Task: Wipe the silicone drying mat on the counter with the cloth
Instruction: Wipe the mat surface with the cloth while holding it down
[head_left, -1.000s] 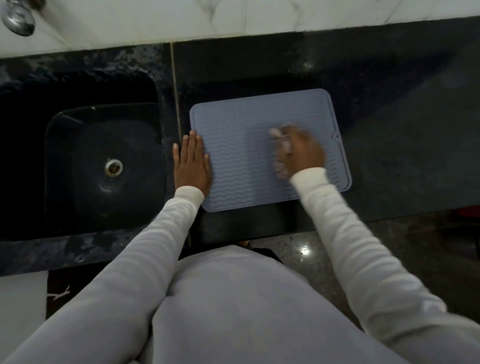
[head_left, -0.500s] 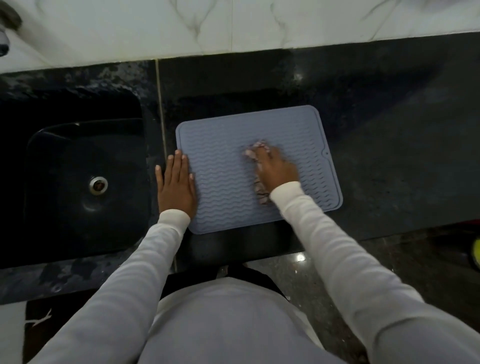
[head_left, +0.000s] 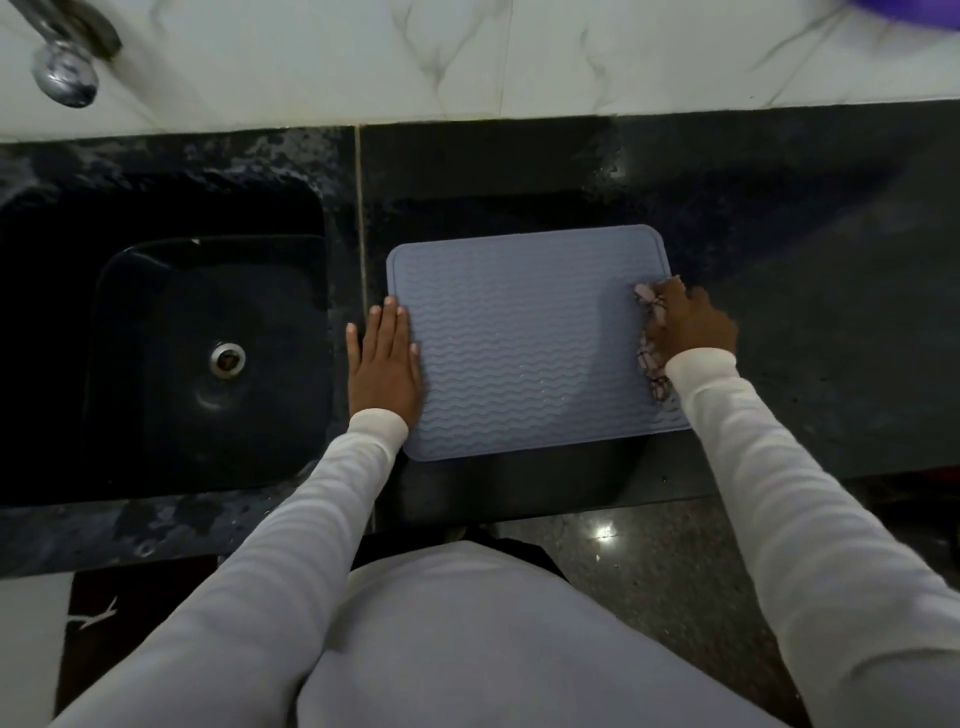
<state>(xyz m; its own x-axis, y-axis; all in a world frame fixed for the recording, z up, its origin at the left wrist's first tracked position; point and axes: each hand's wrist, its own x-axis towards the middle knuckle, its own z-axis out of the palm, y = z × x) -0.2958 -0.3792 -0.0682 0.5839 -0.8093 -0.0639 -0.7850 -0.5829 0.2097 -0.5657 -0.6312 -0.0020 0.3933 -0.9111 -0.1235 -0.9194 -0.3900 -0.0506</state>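
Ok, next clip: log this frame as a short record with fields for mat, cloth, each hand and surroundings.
mat: grey-blue silicone mat, flat on the dark counter
cloth: patterned cloth, bunched at the mat's right edge
left hand: left hand flat, fingers straight, pressing the mat's left edge
right hand: right hand grips the cloth
surroundings: dark sink left of the mat; tap above it

I saw the left hand (head_left: 383, 364) lying flat with straight fingers at frame centre-left, while the right hand (head_left: 691, 325) was curled at centre-right.
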